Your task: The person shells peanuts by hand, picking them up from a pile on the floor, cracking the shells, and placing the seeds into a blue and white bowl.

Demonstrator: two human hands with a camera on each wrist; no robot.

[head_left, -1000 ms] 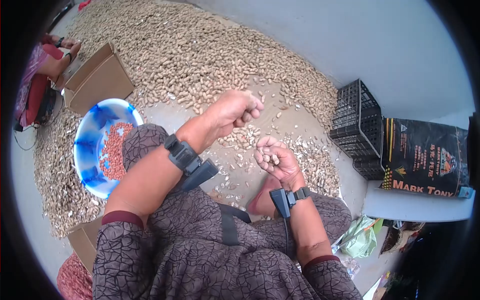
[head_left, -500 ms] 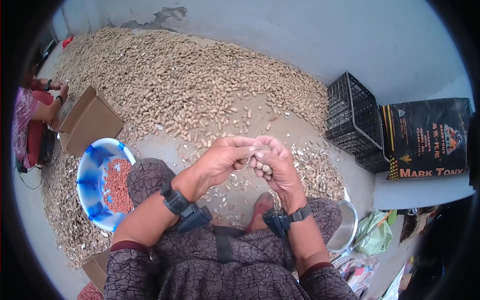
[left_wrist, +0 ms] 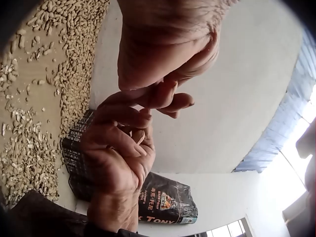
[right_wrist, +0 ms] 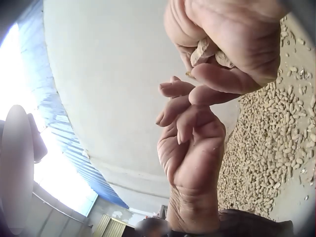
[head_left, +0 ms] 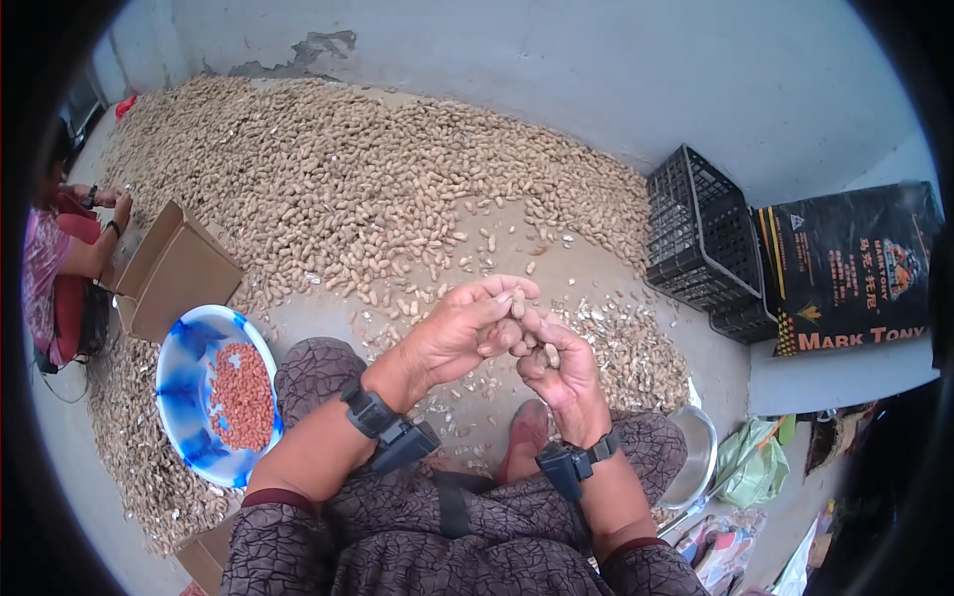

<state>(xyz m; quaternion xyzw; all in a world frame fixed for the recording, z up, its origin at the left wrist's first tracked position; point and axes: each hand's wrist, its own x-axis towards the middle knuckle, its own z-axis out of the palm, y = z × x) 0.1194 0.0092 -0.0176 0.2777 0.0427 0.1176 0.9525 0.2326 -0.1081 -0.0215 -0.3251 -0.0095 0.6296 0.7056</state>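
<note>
In front of the knees both hands are close together. My left hand (head_left: 452, 333) pinches an unshelled peanut (head_left: 518, 304) between thumb and forefinger, right beside the other hand's fingertips. Several more unshelled peanuts (right_wrist: 201, 52) sit in the curled fingers of my right hand (head_left: 568, 382); the palm hides part of them. In the left wrist view the fingers of both hands overlap. A blue and white basin (head_left: 179, 348) at the left knee holds reddish shelled peanuts (head_left: 241, 397).
A broad heap of unshelled peanuts (head_left: 328, 189) spreads to the wall. Empty shells (head_left: 631, 348) lie right of the hands. Black crates (head_left: 701, 223) and a black sack (head_left: 850, 273) stand at right, a metal pot (head_left: 708, 447) by the right knee. A cardboard box (head_left: 179, 263) and another person (head_left: 75, 243) are at left.
The hands were apart one second ago, then came together in front of the knees. The head view has shifted, and the peanut at the left fingertips now shows plainly.
</note>
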